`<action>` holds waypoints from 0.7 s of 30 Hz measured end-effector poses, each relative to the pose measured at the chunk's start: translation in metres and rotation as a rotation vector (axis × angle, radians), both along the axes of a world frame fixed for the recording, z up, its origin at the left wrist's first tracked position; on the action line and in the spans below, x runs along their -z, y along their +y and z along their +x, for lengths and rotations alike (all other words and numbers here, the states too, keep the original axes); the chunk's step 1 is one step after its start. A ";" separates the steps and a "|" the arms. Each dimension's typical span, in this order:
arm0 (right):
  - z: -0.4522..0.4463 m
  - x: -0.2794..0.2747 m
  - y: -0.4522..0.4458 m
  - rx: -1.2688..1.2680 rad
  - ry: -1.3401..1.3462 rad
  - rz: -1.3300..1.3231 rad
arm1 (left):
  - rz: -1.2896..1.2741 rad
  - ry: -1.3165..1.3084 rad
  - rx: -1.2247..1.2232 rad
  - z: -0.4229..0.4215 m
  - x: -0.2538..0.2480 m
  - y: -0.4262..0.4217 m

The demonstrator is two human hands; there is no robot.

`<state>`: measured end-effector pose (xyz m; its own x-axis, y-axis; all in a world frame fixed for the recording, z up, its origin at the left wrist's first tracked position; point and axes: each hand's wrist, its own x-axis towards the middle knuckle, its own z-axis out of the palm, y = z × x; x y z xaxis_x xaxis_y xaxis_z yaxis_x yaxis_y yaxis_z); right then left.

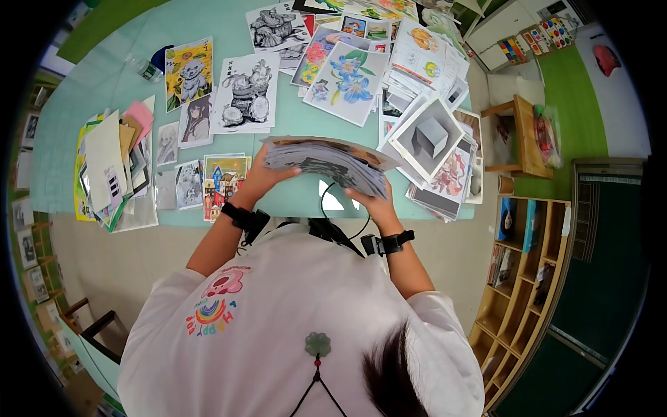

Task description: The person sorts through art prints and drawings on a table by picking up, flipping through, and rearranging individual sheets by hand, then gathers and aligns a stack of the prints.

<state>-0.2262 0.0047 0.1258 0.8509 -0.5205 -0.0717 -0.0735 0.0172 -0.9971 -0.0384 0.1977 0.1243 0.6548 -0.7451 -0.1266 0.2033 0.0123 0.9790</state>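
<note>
A thick stack of paper sheets (326, 158) is held up over the table's near edge, its layered edges facing me. My left hand (267, 170) is closed on the stack's left end, thumb in front. At the right end my right hand (372, 201) grips it from below, also closed. Just left of the stack lies a small pile topped by a colourful house picture (224, 182). To the right is a pile with a grey cube drawing (429, 137) on top. Beyond the stack lie a blue flower picture (347, 78) and a black-and-white drawing (244, 94).
Papers and folders (111, 163) are heaped at the left of the pale green table (299, 115). A clear bottle (144, 68) lies near the far left. Right of the table stand a wooden stool (517, 139) and a wooden shelf (521, 292).
</note>
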 end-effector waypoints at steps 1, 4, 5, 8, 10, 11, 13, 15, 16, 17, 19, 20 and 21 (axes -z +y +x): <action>0.002 -0.010 0.002 0.032 -0.051 0.040 | -0.007 -0.002 0.011 0.002 -0.003 0.001; 0.000 -0.014 -0.005 0.040 -0.040 0.070 | 0.106 0.075 0.026 0.004 0.001 0.005; -0.002 -0.013 -0.004 0.037 -0.001 0.045 | 0.098 0.013 0.078 0.001 0.004 0.004; -0.004 0.000 -0.001 0.112 0.000 -0.021 | 0.077 -0.241 0.162 -0.007 0.005 -0.005; 0.000 -0.013 0.000 0.185 -0.033 -0.028 | 0.063 -0.499 0.105 -0.009 -0.016 -0.008; -0.001 -0.020 -0.002 0.146 -0.017 -0.056 | 0.032 -0.486 0.079 -0.006 -0.023 -0.007; -0.005 -0.036 -0.004 0.062 0.017 -0.109 | -0.024 -0.457 0.019 -0.001 -0.032 -0.002; -0.002 -0.047 -0.003 0.034 -0.050 -0.157 | -0.007 -0.433 -0.024 0.000 -0.040 -0.002; -0.001 -0.050 -0.002 0.022 -0.085 -0.181 | 0.001 -0.422 -0.045 0.000 -0.041 -0.002; -0.001 -0.050 -0.002 0.022 -0.107 -0.207 | 0.022 -0.382 -0.018 0.001 -0.040 -0.001; -0.001 -0.049 -0.001 0.018 -0.150 -0.257 | 0.067 -0.299 0.035 0.003 -0.034 0.003; -0.002 -0.050 0.002 0.004 -0.180 -0.185 | 0.054 -0.278 0.049 0.003 -0.030 0.004; -0.001 -0.053 0.004 -0.008 -0.213 -0.116 | 0.038 -0.259 0.065 0.004 -0.026 0.003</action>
